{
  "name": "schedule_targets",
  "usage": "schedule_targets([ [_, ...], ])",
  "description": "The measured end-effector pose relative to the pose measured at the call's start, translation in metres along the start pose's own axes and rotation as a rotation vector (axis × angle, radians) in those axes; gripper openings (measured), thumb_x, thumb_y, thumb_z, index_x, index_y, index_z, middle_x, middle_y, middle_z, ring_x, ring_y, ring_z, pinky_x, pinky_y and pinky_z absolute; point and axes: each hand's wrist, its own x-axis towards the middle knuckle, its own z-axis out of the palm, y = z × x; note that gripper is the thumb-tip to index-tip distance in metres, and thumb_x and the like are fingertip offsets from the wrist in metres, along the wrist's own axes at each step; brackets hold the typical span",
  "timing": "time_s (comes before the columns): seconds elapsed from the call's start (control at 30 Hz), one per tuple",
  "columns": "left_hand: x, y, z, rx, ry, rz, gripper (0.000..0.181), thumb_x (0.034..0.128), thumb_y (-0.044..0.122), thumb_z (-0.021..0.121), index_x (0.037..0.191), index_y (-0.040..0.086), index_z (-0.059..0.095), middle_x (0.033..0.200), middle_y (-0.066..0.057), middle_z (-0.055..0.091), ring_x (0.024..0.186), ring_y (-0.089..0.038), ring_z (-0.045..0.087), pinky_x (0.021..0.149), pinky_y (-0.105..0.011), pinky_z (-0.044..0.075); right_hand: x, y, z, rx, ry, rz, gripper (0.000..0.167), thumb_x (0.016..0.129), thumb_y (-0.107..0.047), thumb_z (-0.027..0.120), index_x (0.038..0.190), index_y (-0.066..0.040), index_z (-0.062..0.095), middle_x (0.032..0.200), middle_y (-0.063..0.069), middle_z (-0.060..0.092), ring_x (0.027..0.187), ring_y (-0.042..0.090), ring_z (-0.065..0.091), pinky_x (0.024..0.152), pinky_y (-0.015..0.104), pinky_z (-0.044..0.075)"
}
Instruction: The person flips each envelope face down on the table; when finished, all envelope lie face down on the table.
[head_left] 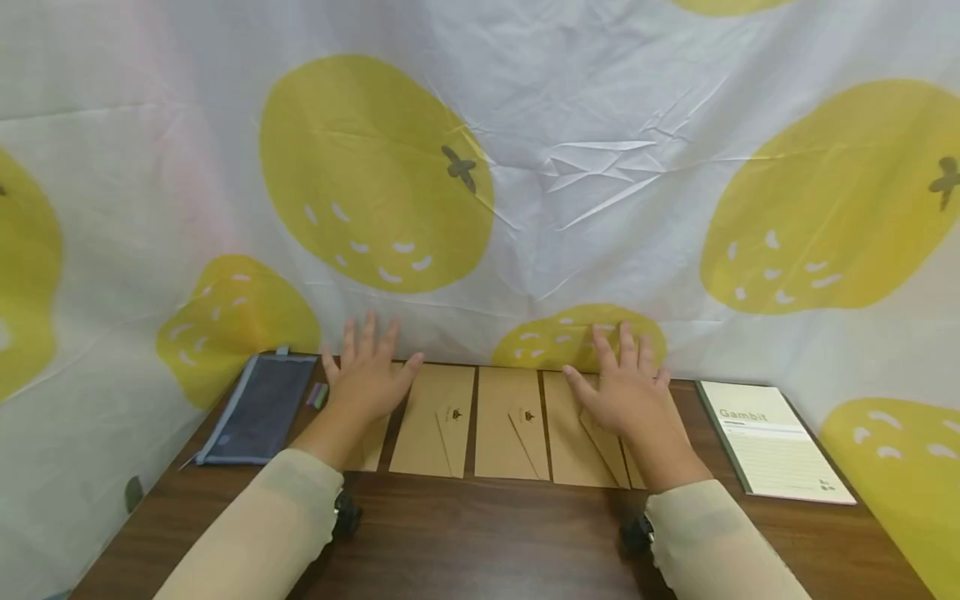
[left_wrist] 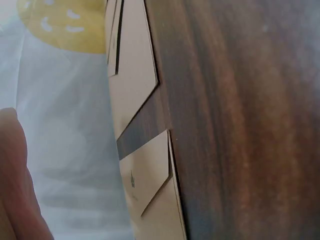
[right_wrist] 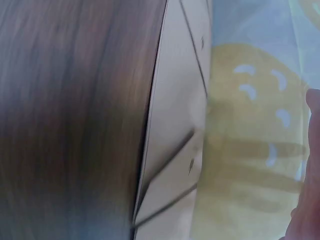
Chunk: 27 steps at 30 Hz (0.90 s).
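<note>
Several brown kraft paper envelopes lie side by side in a row along the back of the wooden table [head_left: 480, 542]. Near the middle are one envelope [head_left: 420, 429] and its neighbour [head_left: 506, 433], both with a slanted flap and a small dark crown print. My left hand [head_left: 367, 383] hovers over the left end of the row, fingers spread, partly covering an envelope [head_left: 372, 450]. Over the right end my right hand [head_left: 630, 396] is spread the same way, hiding parts of the envelopes [head_left: 570, 450] there. Neither hand holds anything; the wrist views show gaps between hands and envelopes.
A dark mesh zip pouch [head_left: 262, 408] lies at the left, with small purple and green pieces [head_left: 318, 396] beside it. At the right lies a notepad [head_left: 776, 450] marked "Gambit". A white curtain [head_left: 585, 242] with yellow fruit prints hangs behind the table.
</note>
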Motion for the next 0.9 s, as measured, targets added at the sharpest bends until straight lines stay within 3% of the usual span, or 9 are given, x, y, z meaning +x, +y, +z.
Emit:
schedule_targets([
  [0.1,-0.005,-0.003,-0.002,-0.080,-0.018,0.001,0.089,0.1008,0.085,0.019,0.173,0.037,0.001,0.183,-0.004,-0.014,0.167,-0.042,-0.017,0.123,-0.081,-0.015,0.000,-0.010,0.004,0.026,0.021,-0.015,0.095,0.098,-0.089,0.021,0.172,-0.037,-0.009,0.180,0.012,-0.020,0.166,0.052,-0.007,0.122,0.087,0.006],
  [0.33,-0.018,-0.017,-0.010,-0.269,-0.026,-0.015,0.086,0.1054,0.078,0.020,0.174,0.029,0.005,0.183,-0.013,-0.003,0.166,-0.050,-0.007,0.122,-0.085,0.003,-0.004,-0.050,0.014,0.175,0.126,-0.110,0.089,0.104,-0.076,0.037,0.174,-0.024,0.015,0.181,0.014,0.017,0.163,0.047,0.025,0.121,0.080,0.030],
  [0.47,-0.028,-0.027,-0.018,-0.347,-0.020,-0.022,0.083,0.1082,0.072,0.023,0.174,0.024,0.008,0.182,-0.018,0.005,0.164,-0.056,-0.001,0.117,-0.091,0.010,-0.010,-0.078,0.019,0.272,0.123,-0.155,0.087,0.106,-0.071,0.041,0.173,-0.019,0.020,0.180,0.013,0.023,0.163,0.044,0.027,0.126,0.073,0.030],
  [0.63,-0.041,-0.041,-0.029,-0.452,-0.024,-0.061,0.085,0.1081,0.073,0.022,0.174,0.021,0.010,0.180,-0.020,0.013,0.162,-0.059,0.006,0.119,-0.087,0.014,-0.015,-0.110,0.029,0.395,0.109,-0.195,0.086,0.106,-0.065,0.050,0.171,-0.013,0.025,0.176,0.013,0.033,0.163,0.037,0.031,0.133,0.057,0.027],
  [0.9,-0.055,-0.062,-0.040,-0.538,-0.014,-0.105,0.079,0.1126,0.063,0.017,0.172,0.012,0.018,0.175,-0.022,0.030,0.161,-0.053,0.022,0.127,-0.076,0.018,-0.023,-0.151,0.043,0.545,0.070,-0.225,0.082,0.105,-0.056,0.062,0.169,-0.015,0.031,0.171,0.013,0.042,0.159,0.036,0.040,0.129,0.058,0.036],
])
